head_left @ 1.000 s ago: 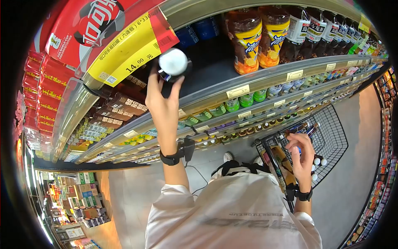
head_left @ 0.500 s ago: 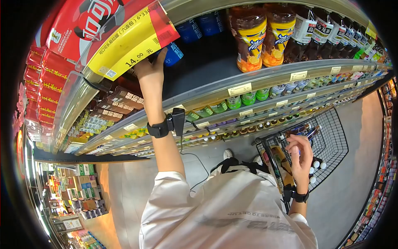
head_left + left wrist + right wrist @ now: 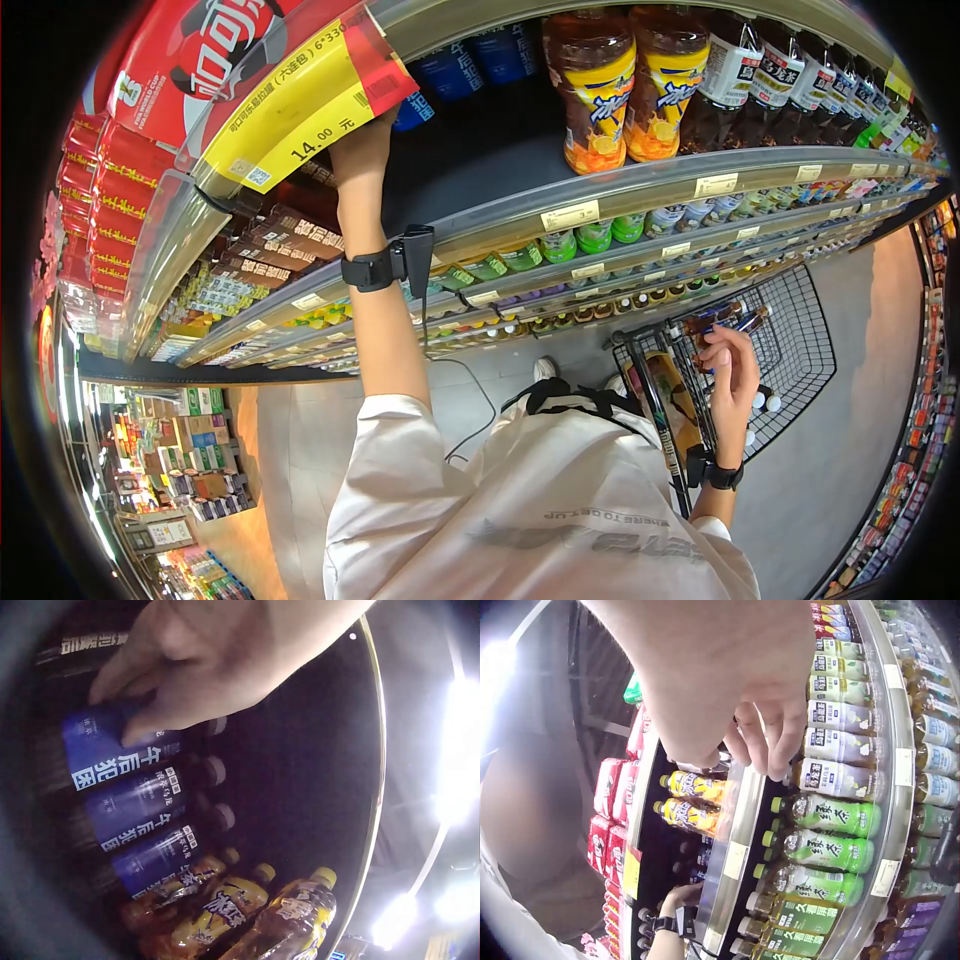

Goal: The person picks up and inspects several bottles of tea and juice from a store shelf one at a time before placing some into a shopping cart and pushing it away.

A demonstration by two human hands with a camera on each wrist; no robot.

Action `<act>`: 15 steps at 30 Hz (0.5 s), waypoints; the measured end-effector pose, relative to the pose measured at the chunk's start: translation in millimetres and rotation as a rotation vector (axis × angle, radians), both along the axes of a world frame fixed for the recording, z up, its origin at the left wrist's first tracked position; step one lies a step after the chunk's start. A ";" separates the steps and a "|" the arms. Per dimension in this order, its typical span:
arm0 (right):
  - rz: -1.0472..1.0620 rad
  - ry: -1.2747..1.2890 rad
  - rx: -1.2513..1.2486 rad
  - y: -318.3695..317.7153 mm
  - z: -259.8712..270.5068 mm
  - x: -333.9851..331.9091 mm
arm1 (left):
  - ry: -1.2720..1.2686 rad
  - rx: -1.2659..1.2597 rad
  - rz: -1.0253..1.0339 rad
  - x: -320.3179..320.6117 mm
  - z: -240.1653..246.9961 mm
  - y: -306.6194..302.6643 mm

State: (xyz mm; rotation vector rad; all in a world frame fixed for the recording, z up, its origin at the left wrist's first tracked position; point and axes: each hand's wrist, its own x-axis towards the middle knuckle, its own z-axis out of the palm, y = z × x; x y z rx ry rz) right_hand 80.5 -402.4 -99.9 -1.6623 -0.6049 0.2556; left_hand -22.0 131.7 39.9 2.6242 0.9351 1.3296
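My left hand (image 3: 362,150) reaches into the shelf, its fingers hidden behind the yellow price sign in the head view. In the left wrist view, thumb and fingers grip a blue-labelled bottle (image 3: 97,754) that lines up with more blue-labelled bottles (image 3: 131,806). Over the shopping cart (image 3: 815,340), my right hand (image 3: 732,380) hangs with loosely bent fingers, holding nothing. Bottles with white caps (image 3: 772,403) lie in the cart's basket.
The price sign (image 3: 300,110) juts out at the shelf's left. Yellow-labelled tea bottles (image 3: 598,100) stand along the dark shelf (image 3: 470,165), with white-labelled bottles (image 3: 728,70) farther right. Red multipacks (image 3: 190,70) are stacked left. A cable (image 3: 490,400) hangs from the left wrist.
One second ago my left hand held a white-capped bottle at the shelf's front. It has since moved left and deeper, behind the price sign. My right hand has barely moved.
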 end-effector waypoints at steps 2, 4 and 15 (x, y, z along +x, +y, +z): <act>-0.029 0.011 -0.027 -7.7 -5.9 4.4 | 0.004 -0.007 -0.028 1.7 -3.0 12.0; -0.060 0.050 -0.025 -14.6 -11.8 8.9 | -0.022 -0.035 -0.067 1.9 -7.0 19.1; -0.250 0.184 -0.173 -85.6 -109.5 58.3 | 0.173 -0.079 0.077 4.0 -11.9 31.7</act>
